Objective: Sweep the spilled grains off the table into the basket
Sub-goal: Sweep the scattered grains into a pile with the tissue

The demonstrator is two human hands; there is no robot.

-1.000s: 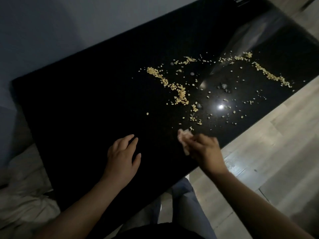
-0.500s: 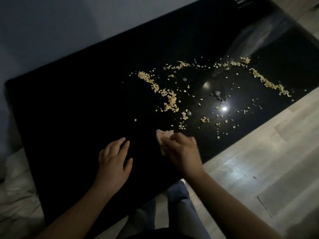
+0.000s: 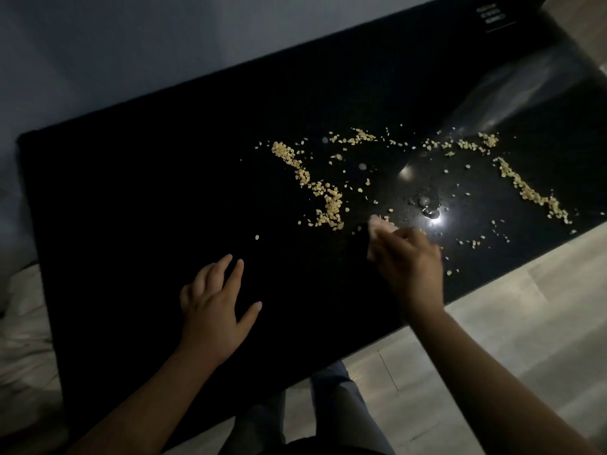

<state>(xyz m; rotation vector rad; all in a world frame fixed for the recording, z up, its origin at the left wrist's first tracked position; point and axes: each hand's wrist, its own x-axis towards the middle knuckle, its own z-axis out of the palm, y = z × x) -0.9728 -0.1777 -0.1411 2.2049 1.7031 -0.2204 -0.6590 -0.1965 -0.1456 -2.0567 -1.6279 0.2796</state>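
Since our right hand (image 3: 410, 261), pinching a pale wad (image 3: 377, 224), has reached the grains (image 3: 330, 205), we can sweep, left hand (image 3: 213, 307) spread flat.

White print (image 3: 491, 14), three short lines above a thin white rule (image 3: 500, 27), at far right corner of black counter (image 3: 131, 192). Letters too small and blurred to read. Nothing else legible.

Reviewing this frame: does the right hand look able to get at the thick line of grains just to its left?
Probably yes. The right hand, pinching a small pale cloth, sits close beside the grain line on the table, with nothing between them.
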